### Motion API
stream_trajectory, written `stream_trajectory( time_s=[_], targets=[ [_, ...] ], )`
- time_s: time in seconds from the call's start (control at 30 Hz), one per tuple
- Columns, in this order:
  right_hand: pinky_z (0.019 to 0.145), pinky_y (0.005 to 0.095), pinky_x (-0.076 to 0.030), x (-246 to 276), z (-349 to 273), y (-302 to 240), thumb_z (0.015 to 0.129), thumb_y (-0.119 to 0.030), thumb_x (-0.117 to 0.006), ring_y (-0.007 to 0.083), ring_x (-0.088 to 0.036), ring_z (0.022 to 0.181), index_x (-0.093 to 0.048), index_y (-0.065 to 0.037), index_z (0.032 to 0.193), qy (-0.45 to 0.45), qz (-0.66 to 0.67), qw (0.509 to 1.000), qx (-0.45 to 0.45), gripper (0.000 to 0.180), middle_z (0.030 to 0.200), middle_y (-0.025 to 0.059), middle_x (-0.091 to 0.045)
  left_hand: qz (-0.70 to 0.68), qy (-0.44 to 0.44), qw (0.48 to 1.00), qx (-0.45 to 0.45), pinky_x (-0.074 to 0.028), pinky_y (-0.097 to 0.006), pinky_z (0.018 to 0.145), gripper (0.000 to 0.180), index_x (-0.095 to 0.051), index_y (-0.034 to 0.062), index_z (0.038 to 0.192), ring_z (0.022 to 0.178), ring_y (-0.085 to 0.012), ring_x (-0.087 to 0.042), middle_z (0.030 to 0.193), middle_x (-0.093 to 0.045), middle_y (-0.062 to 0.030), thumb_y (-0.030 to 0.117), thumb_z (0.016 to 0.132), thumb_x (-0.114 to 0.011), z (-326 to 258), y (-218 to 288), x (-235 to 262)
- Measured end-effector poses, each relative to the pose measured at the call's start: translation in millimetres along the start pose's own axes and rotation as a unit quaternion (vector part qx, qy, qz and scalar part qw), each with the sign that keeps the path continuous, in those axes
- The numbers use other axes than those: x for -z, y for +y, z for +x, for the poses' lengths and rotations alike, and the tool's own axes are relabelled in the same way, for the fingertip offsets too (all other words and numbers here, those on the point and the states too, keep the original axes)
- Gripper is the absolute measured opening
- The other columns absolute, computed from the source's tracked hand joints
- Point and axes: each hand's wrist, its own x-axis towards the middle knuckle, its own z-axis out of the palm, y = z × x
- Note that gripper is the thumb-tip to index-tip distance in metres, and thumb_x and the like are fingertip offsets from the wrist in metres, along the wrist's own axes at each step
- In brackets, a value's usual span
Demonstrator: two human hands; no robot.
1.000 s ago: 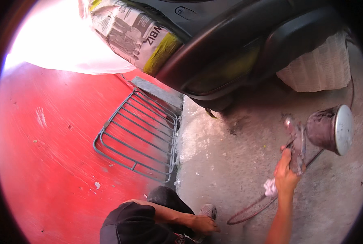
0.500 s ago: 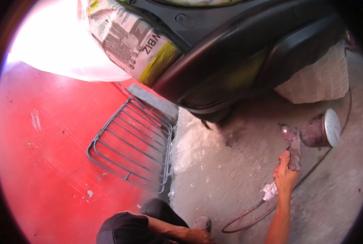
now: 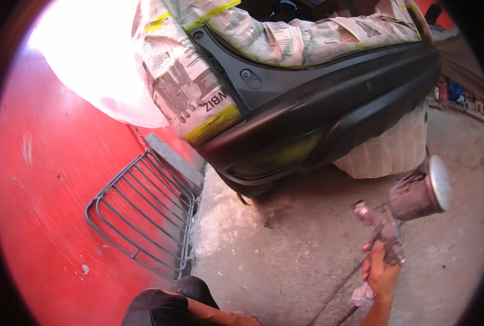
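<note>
My right hand (image 3: pixel 382 271) is wrapped round the grip of a spray gun (image 3: pixel 380 228), its nozzle end pointing up and left. A dark, paint-stained cup with a pale lid (image 3: pixel 418 193) is fixed to the gun and tilts to the right. A hose (image 3: pixel 337 293) trails from the grip, and a crumpled pinkish cloth (image 3: pixel 363 294) hangs by my wrist. Ahead of the gun, apart from it, is a dark vehicle bumper (image 3: pixel 285 114). My left forearm lies across my knee; only part of my left hand (image 3: pixel 244 319) shows at the lower edge, its fingers cut off.
Newspaper (image 3: pixel 182 87) with yellow tape masks the body above the bumper; pale paper (image 3: pixel 388 149) covers the wheel below. A grey metal rack (image 3: pixel 144 217) leans by the red wall (image 3: pixel 52 206). Concrete floor (image 3: pixel 285 261) lies under the gun. Small items (image 3: pixel 464 100) stand far right.
My view has shifted, showing more of the bumper and masked body. My right hand with the spray gun sits lower in view, and the gun and its cup look larger.
</note>
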Motion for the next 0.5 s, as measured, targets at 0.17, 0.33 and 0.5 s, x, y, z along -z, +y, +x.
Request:
stream_trajectory(
  time_s=[0.17,0.33,0.5],
  targets=[
    [0.039,0.0239,-0.033,-13,26,-40,0.101,-0.036,-0.055,0.0068,-0.043,0.044,-0.059,0.001,0.092,0.214,-0.059,0.970,0.095,0.038,0.068,0.0017,-0.053,0.008,0.004,1.000,0.004,-0.049,-0.048,0.090,0.044,-0.055,-0.0006,0.126,0.103,-0.0398,-0.062,0.108,-0.065,-0.0230,0.022,0.089,-0.058,4,0,-3],
    [0.039,0.0236,-0.036,-25,13,-69,0.102,-0.036,-0.054,0.0079,-0.044,0.044,-0.057,0.004,0.099,0.166,-0.055,0.980,0.093,0.040,0.070,0.0058,-0.055,0.014,-0.016,1.000,0.005,-0.049,-0.049,0.091,0.043,-0.056,0.0002,0.125,0.105,-0.0402,-0.062,0.110,-0.065,-0.0233,0.022,0.089,-0.058,25,-1,-5],
    [0.039,0.0247,-0.040,-35,-18,-151,0.099,-0.038,-0.058,0.0097,-0.050,0.045,-0.058,0.003,0.108,-0.121,0.028,0.992,-0.024,0.042,0.080,0.0104,-0.065,0.007,-0.054,0.998,0.029,-0.049,-0.049,0.092,0.043,-0.057,0.0009,0.125,0.107,-0.0406,-0.061,0.112,-0.065,-0.0237,0.022,0.088,-0.058,41,12,-9]
  ],
)
